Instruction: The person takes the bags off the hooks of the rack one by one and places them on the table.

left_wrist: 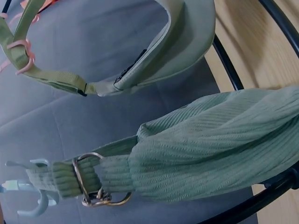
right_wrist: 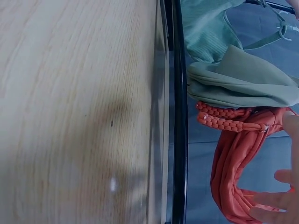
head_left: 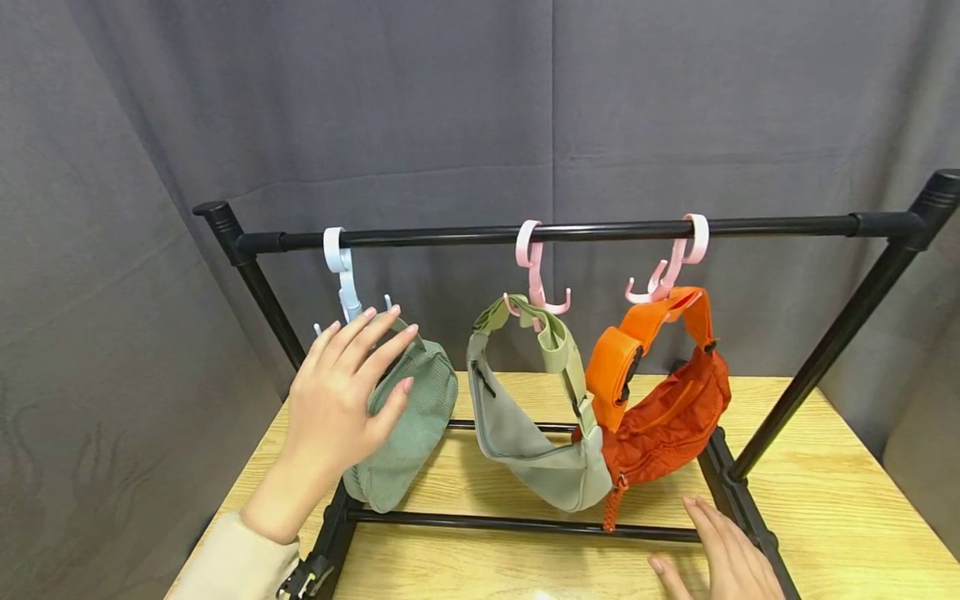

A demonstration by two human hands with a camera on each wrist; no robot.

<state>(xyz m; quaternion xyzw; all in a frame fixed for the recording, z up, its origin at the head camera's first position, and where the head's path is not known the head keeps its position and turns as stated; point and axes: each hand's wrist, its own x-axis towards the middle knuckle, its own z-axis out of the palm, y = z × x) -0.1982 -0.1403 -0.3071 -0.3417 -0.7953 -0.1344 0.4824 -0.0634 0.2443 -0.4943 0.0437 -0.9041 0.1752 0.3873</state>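
My left hand [head_left: 341, 400], fingers spread, is raised in front of a green corduroy bag [head_left: 420, 417] and partly hides it. That bag's strap hangs on a light blue hook [head_left: 341, 267]; in the left wrist view metal rings [left_wrist: 93, 186] show on the strap. A sage-grey crossbody bag [head_left: 536, 450] hangs by its green strap from a pink hook [head_left: 534, 267]. To its right, an orange bag [head_left: 675, 417] with a braided pull [right_wrist: 233, 123] hangs from another pink hook [head_left: 675, 267]. Low at the front right, my right hand [head_left: 723, 554] has extended fingers and holds nothing.
A black rack stands on the wooden table [head_left: 480, 567], with a top rail [head_left: 435, 237] carrying the hooks and a lower front bar [head_left: 525, 523]. Slanted posts [head_left: 817, 342] rise at both sides. A grey curtain [head_left: 450, 108] hangs behind.
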